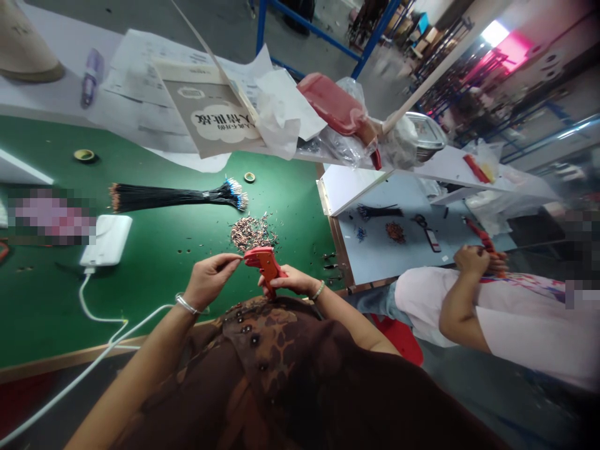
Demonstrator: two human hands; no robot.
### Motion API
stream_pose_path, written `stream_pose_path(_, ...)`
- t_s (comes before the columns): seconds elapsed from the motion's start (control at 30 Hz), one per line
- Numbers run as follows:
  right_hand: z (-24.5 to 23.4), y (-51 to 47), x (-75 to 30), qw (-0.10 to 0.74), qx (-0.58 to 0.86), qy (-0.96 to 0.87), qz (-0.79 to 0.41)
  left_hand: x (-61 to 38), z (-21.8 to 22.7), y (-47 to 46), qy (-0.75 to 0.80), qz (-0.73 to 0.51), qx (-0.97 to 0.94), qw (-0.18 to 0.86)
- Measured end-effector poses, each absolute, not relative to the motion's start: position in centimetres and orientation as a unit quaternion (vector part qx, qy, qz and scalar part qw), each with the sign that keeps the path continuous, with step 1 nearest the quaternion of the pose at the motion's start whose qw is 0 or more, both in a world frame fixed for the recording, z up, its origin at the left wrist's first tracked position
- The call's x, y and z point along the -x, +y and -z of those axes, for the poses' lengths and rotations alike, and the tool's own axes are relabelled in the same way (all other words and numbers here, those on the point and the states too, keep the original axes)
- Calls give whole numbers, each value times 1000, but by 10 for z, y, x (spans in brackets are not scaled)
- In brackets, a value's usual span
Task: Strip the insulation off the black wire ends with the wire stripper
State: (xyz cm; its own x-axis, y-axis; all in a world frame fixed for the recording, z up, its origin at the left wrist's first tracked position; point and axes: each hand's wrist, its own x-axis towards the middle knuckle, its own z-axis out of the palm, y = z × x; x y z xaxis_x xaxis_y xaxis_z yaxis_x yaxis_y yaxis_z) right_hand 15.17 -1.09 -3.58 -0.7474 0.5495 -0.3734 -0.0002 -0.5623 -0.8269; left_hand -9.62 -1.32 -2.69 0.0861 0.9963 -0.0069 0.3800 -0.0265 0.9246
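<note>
My right hand [293, 281] is closed around the handles of a red and orange wire stripper [267, 264], held upright near the table's front edge. At the tool's jaws, my left hand [212, 278] pinches what looks like a thin wire; only a tiny dark end shows between the fingertips and the jaws. Just beyond the tool lies a loose heap of short wire and copper-coloured scraps [253, 232]. Further back, a long bundle of black wires [173, 197] lies crosswise, its right ends fanned out in blue and white.
A white power bank [107, 240] with a white cable lies on the green table [154, 275] at left. Two tape rolls [84, 155] lie further back. A shelf above carries papers, a red scoop-like item [332, 103] and plastic bags. At right, a co-worker's hands [475, 259] hold an orange tool.
</note>
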Motion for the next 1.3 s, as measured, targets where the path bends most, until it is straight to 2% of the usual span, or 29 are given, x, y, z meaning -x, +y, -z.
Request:
stream_pose_path(0.43, 38, -10, -151, 153, 336, -449, -814, 95, 18, -16, 561, -354, -639, 390)
stream_pose_path(0.87, 40, -17, -150, 156, 380, -451, -792, 97, 20, -16, 535, -344, -631, 444)
stream_pose_path(1.1, 44, -24, -144, 180, 416, -437, -777, 98, 20, -17, 519, -348, -627, 466)
stream_pose_path(1.3, 48, -30, -136, 236, 410, -372, -799, 97, 21, -16, 522, -351, -620, 470)
